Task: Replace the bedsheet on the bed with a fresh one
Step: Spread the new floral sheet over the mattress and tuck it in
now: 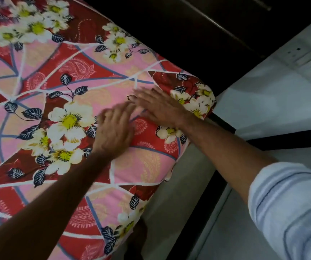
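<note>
2 hands lie flat on the floral bedsheet [72, 87], which covers the bed and wraps over its near corner. Left hand [114, 132]: palm down, fingers [113, 114] extended and slightly spread, pressing the cloth; motion blur hides finer detail. Right hand [158, 107]: palm down, just beside the left, fingers straight and close together, resting near the corner. Right forearm ends in a rolled, striped sleeve [289, 209]. Dark headboard [197, 30] behind; wall socket [302, 55] at upper right.
</note>
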Demonstrator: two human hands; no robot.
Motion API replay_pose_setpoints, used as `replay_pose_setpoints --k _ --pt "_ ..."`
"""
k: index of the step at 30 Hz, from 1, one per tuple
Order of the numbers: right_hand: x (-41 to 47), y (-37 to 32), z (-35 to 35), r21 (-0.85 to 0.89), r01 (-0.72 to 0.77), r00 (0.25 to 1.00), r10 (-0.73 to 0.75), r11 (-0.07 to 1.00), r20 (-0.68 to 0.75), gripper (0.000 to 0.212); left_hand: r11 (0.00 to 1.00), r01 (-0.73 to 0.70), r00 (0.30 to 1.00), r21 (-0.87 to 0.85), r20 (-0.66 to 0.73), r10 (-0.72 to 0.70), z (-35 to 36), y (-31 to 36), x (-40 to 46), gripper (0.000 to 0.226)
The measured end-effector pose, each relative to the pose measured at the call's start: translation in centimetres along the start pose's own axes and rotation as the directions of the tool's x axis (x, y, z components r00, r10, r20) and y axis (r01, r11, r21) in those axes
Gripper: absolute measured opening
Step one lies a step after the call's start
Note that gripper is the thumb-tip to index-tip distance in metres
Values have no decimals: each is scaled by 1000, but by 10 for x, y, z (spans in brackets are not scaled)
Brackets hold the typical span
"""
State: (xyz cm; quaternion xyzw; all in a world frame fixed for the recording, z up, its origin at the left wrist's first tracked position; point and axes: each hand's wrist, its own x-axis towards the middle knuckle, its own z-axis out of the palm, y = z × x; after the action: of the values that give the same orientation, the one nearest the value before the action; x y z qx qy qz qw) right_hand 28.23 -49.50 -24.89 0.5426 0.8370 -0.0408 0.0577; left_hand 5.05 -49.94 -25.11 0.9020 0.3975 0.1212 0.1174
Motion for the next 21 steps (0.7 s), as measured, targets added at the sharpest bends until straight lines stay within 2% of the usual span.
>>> replay_pose_setpoints --k 1,2,3,5,7,8,9,10,11,13,14,16,17,18,19,21 --pt "-5 12 6 -11 -101 995 101 995 -17 63 992 122 992 42 30 -123 2 -10 4 57" --pt "-11 27 11 -7 -269 962 268 963 -45 67 979 189 977 80 88 -195 7 -17 5 61" --pt "-18 44 15 12 -450 890 450 893 -70 70 971 211 963 110 145 -226 13 -22 5 64" --pt "-40 77 16 161 -742 660 751 651 -1 78 971 192 951 140 220 -219 20 -27 6 68" --pt "-65 95 10 325 -886 414 881 332 228 84 974 161 948 160 249 -198 20 -28 6 71" --pt "-74 93 6 335 -913 341 887 233 312 83 976 140 949 169 257 -181 19 -26 4 73" --pt "-79 86 -1 312 -923 325 891 226 317 79 977 113 950 178 270 -159 18 -23 0 75" --pt "-80 75 -5 282 -910 374 894 303 246 74 980 80 948 183 291 -131 15 -17 -4 77" --pt "-76 60 -9 258 -860 482 866 440 132 70 984 44 945 172 312 -97 15 -7 -11 80" --pt "-57 25 -16 237 -656 731 681 717 -39 66 994 -70 936 78 350 39 10 18 -32 82" --pt "-43 5 -20 258 -533 820 567 806 -76 66 991 -137 923 9 363 124 3 28 -45 79" --pt "-18 -35 -22 256 -311 928 351 915 -128 64 974 -210 907 -88 355 227 -13 33 -71 69" --pt "-8 -58 -21 240 -226 955 264 944 -137 63 984 -169 935 -60 306 180 -23 25 -86 63" --pt "-2 -78 -20 205 -159 975 187 966 -124 63 997 -66 969 -24 236 70 -30 11 -97 59" --pt "-1 -105 -14 157 -82 992 96 984 -84 65 995 98 977 8 189 -98 -37 -6 -117 56" --pt "-12 -152 2 51 127 992 -127 991 -5 73 937 346 921 46 176 -348 -53 -46 -157 54"
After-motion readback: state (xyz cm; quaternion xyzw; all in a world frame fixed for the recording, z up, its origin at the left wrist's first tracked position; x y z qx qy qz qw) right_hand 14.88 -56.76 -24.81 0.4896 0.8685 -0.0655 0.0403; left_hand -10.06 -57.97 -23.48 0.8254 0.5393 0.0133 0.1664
